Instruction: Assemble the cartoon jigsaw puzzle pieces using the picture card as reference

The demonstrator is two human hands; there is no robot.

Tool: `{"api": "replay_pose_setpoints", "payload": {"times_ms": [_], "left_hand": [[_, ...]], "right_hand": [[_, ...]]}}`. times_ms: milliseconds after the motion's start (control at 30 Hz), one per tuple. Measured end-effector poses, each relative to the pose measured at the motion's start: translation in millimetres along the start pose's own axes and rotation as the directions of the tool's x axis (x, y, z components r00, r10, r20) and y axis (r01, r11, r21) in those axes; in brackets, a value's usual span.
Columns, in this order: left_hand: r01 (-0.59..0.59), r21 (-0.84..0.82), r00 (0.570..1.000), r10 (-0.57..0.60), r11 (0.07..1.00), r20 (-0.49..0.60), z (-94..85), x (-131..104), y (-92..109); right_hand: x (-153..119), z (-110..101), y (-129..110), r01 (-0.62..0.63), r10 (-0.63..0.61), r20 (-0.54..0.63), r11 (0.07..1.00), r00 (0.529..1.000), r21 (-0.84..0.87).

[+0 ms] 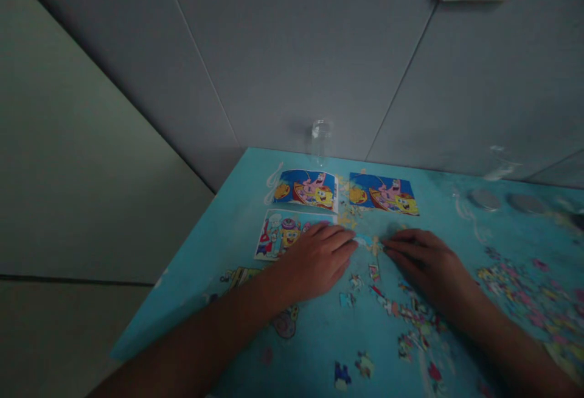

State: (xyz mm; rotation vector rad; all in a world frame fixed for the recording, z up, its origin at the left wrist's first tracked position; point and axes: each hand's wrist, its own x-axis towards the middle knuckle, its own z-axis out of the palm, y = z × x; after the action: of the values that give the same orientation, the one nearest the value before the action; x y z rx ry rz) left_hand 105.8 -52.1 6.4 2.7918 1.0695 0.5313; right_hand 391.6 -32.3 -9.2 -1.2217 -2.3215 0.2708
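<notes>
Between left grip (325, 257) and right grip (426, 257), probably puzzle pieces (376, 246).

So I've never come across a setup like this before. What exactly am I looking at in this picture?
There is no machine here: a person works with two bare hands, and the single picture comes from a camera worn on the head, looking forward and down. The left hand and the right hand reach over a blue table. Their fingertips meet a few small puzzle pieces between them; the dim image doesn't show whether either grips one firmly. Loose pieces lie heaped to the right, with others scattered nearer. Beyond are two matching cartoon pictures; another card is partly hidden behind the left hand. A clear container stands near the wall.
</notes>
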Motion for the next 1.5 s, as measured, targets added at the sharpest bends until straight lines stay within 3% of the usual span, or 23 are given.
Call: {"api": "replay_pose_setpoints", "payload": {"times_ms": [700,1000,1500], "left_hand": [[-0.003,-0.055,1.000,0.005,0.998,0.024,1.6,-3.9,-7.8],[-0.014,-0.045,1.000,0.015,0.999,0.023,3.9,-7.1,-10.9],[-0.011,-0.037,1.000,0.011,0.999,0.002,7.1,-7.3,-14.2]], "right_hand": [[2.7,-25.5,-9.3,-0.028,0.026,0.050,0.999,0.998,0.043],[-0.2,-44.5,-2.6,-0.167,0.167,-0.172,0.986,0.971,0.014],[1.3,-42.8,5.4,-0.223,0.215,-0.282,0.975,0.935,0.003]]}}
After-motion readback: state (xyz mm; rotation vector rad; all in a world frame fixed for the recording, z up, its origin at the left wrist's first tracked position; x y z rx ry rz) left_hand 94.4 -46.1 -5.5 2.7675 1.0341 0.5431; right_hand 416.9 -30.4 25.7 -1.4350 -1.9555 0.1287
